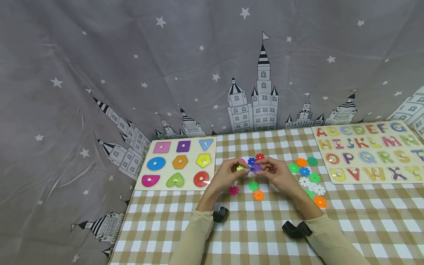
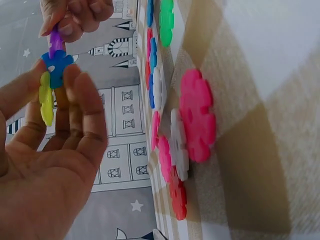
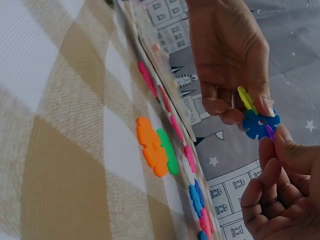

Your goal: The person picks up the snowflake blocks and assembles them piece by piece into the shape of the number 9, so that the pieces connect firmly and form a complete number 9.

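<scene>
Over the middle of the table my left hand point(image 1: 226, 176) pinches a blue notched plastic disc point(image 2: 59, 70) between thumb and fingers. A yellow notched disc point(image 2: 46, 100) is slotted into the blue one on the left-hand side. My right hand point(image 1: 281, 178) pinches a purple notched disc point(image 2: 56, 44), which meets the blue disc's edge; how deep it sits in the slot I cannot tell. The joined discs are held above the cloth. Beneath and around the hands lie loose discs, among them a green one point(image 1: 253, 186), an orange one point(image 1: 258, 195) and a pink one point(image 1: 233, 190).
Several more loose discs, such as an orange disc point(image 1: 320, 202), lie right of my right hand. A wooden shape puzzle board point(image 1: 167, 162) is on the left, an alphabet puzzle board point(image 1: 326, 169) on the right. Behind the checkered tablecloth point(image 1: 241, 230) hangs a grey castle-print curtain point(image 1: 198, 62).
</scene>
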`<state>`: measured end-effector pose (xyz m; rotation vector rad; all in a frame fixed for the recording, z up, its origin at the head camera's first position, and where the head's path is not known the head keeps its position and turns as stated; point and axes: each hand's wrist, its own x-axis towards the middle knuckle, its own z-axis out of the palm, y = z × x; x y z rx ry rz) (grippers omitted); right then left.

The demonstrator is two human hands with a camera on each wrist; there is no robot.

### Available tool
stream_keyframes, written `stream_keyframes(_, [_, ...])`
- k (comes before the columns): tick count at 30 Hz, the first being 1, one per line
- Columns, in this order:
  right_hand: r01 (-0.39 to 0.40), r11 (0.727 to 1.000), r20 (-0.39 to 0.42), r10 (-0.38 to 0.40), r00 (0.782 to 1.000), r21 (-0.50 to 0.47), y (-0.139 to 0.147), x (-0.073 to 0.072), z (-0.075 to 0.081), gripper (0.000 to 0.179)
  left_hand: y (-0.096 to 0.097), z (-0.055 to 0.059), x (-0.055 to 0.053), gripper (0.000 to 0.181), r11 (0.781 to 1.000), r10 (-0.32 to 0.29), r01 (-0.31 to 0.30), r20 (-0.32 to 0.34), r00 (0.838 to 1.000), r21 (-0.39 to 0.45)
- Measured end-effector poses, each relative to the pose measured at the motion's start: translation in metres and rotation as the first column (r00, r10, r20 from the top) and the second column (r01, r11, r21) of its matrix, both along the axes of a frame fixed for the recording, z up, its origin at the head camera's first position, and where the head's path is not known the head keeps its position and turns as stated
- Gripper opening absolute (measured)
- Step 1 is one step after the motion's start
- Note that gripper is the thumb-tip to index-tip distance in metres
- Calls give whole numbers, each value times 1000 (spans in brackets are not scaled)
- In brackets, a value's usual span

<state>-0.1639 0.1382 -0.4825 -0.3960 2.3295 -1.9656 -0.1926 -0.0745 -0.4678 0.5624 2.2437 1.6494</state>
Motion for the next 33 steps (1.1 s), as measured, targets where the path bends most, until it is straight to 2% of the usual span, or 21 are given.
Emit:
stream_keyframes(3, [-4, 999, -32, 6, 999, 35, 0, -1, -1, 28, -1, 1, 0, 14, 998, -5, 3, -32, 999, -67])
stream_keyframes(5, [-3, 999, -37, 5, 999, 44, 0, -1, 1, 29, -1, 1, -1, 13, 997, -8, 5, -32, 999, -80])
stream_keyframes(13, [10, 999, -69, -7, 998, 51, -2, -1, 2, 32, 1, 2, 1, 20, 998, -26, 26, 8, 1000, -53])
stream_keyframes(16, [20, 998, -73, -16, 997, 62, -2, 0, 3, 34, 2, 2, 2, 24, 998, -21, 22, 17, 1000, -62])
stream_keyframes(19, [38, 993, -85, -28, 996, 112, 1, 0, 3, 37, 2, 3, 3, 30, 998, 0, 2, 29, 1000, -70])
stream_keyframes(24, [122, 961, -141, -89, 986, 249, 13, -4, 0, 37, -2, 5, 2, 40, 998, 34, -31, 38, 999, -62])
stream_keyframes(27, [165, 934, -133, -128, 983, 316, 23, -7, -1, 38, -6, 7, 1, 42, 996, 48, -45, 26, 999, -80])
stream_keyframes(30, [152, 917, -98, -124, 987, 369, 29, -9, -1, 42, -10, 8, -1, 43, 994, 55, -53, 18, 998, -101])
stream_keyframes(33, [112, 904, -82, -86, 993, 414, 33, -10, -2, 47, -12, 9, -2, 44, 994, 52, -51, 12, 999, -100])
